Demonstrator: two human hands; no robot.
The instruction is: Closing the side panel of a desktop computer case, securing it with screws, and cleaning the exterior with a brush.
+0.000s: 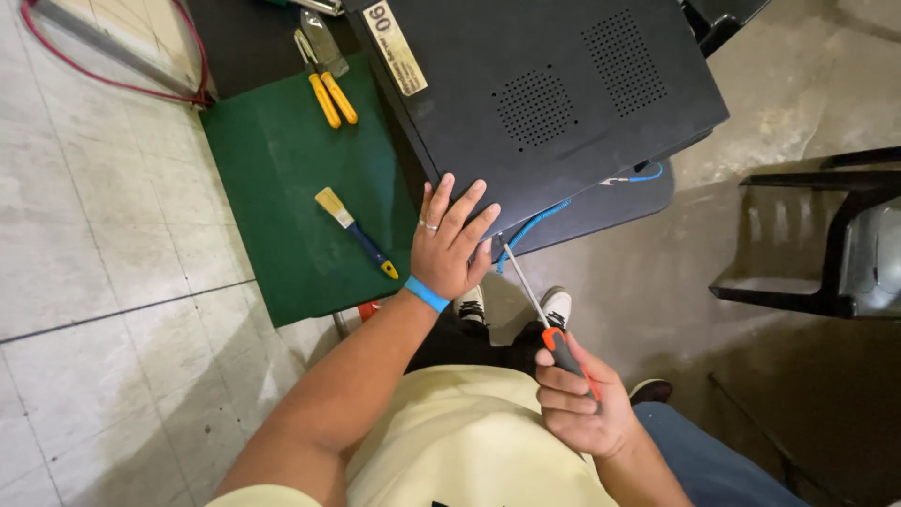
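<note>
Your left hand (450, 246) lies spread flat on the near corner of the black computer case (544, 94), while your right hand (580, 404), below it, grips an orange-handled screwdriver (549, 324) whose tip reaches that corner's underside.

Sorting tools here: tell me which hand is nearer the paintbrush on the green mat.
Left. The left hand rests on the black case's corner, just right of the paintbrush; the right hand is lower, gripping the screwdriver.
</note>
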